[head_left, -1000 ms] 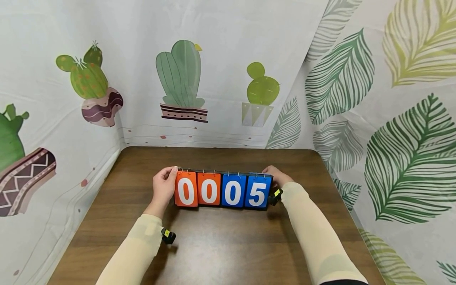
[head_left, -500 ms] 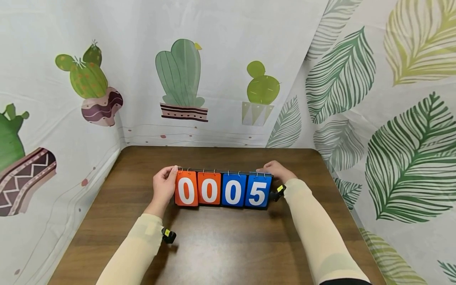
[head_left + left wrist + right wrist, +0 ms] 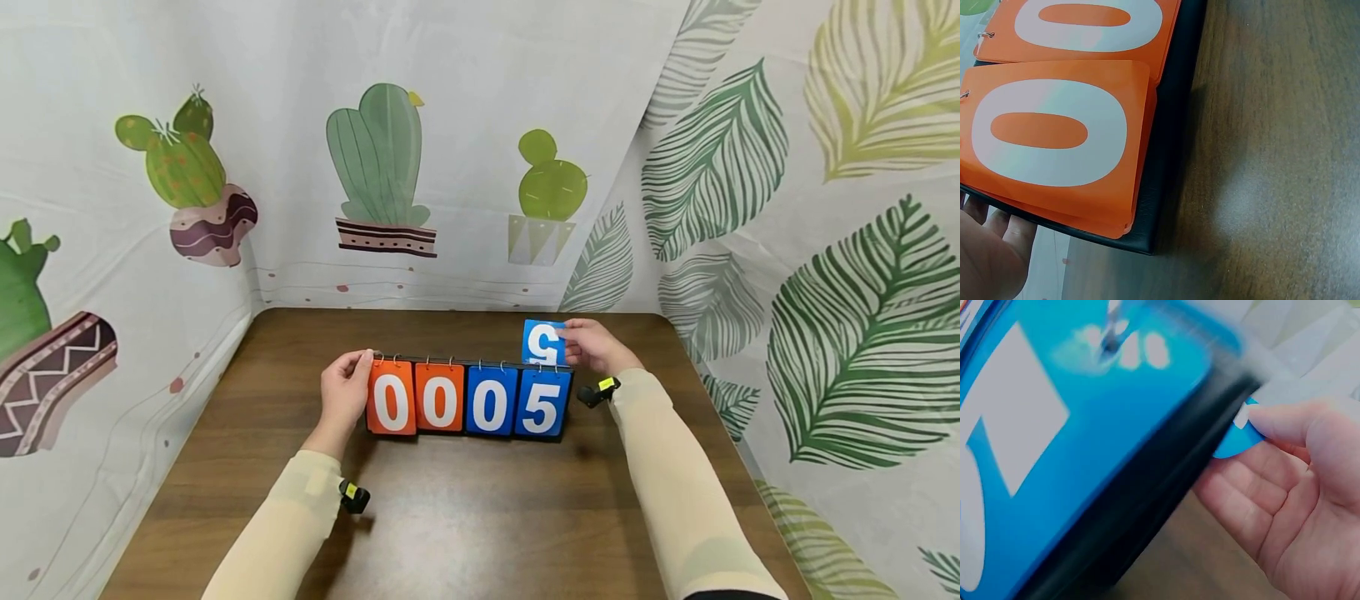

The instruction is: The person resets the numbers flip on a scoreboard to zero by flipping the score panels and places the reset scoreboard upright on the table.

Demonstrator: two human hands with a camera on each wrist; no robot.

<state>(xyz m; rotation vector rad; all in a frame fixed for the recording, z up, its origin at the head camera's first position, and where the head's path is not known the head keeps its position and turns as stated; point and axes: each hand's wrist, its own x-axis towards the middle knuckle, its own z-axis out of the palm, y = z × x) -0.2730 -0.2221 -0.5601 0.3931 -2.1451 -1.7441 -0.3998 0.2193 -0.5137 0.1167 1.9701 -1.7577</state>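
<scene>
A tabletop flip scoreboard (image 3: 491,400) stands tilted on the table, its two orange and two blue number cards reading 0 0 0 5. My left hand (image 3: 347,390) grips its upper left corner, thumb in front; in the left wrist view the fingers (image 3: 1019,234) pass behind the black backing (image 3: 1147,219). At the other end my right hand (image 3: 596,346) pinches a blue number card (image 3: 543,343) raised behind the top edge, with an upside-down 5 showing. In the right wrist view the thumb and fingers hold the corner of that blue card (image 3: 1235,442); the near blue 5 card (image 3: 1116,406) is blurred.
The brown wooden table (image 3: 465,517) extends around the scoreboard. A white cloth with printed cacti (image 3: 390,167) hangs behind it, and a leaf-printed cloth (image 3: 862,333) hangs at the right. Metal rings (image 3: 450,361) run along the scoreboard's top.
From behind the scoreboard's right end, my right hand has risen and moved slightly right, bringing a blue card up above the top edge. The left hand and scoreboard have stayed put.
</scene>
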